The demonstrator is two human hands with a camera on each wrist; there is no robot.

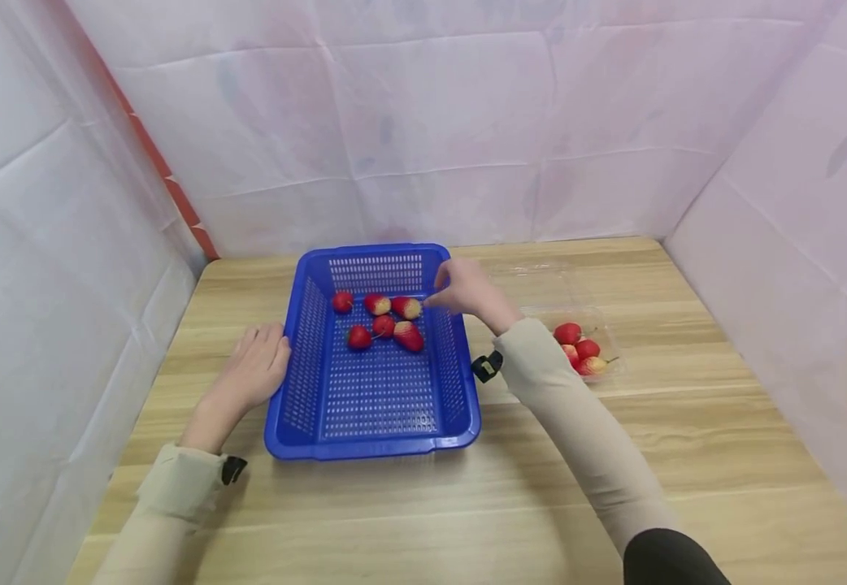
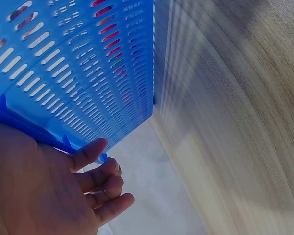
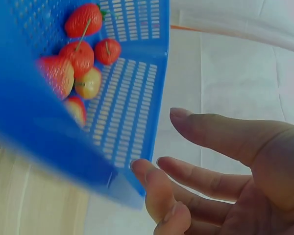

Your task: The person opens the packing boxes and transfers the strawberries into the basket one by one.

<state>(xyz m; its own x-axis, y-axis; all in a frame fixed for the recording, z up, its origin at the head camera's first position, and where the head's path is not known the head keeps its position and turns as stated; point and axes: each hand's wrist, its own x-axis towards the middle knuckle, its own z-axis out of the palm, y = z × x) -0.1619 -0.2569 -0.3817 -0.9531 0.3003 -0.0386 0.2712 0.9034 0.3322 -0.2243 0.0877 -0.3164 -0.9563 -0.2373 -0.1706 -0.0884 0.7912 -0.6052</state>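
A blue perforated plastic basket stands on the table. Inside its far half lie several small red fruits, some round with stems, such as the red fruit, and some longer with pale yellow ends, like the red-and-yellow fruit. My left hand rests against the basket's left rim, its fingers loosely bent in the left wrist view. Over the far right rim hovers my right hand, thumb and fingers apart with nothing between them. In the right wrist view, the right hand is beside the basket wall.
Right of the basket, a clear plastic container with its lid raised toward the back holds several more red fruits. The wood-grain table is bordered by white sheeting at the back and both sides.
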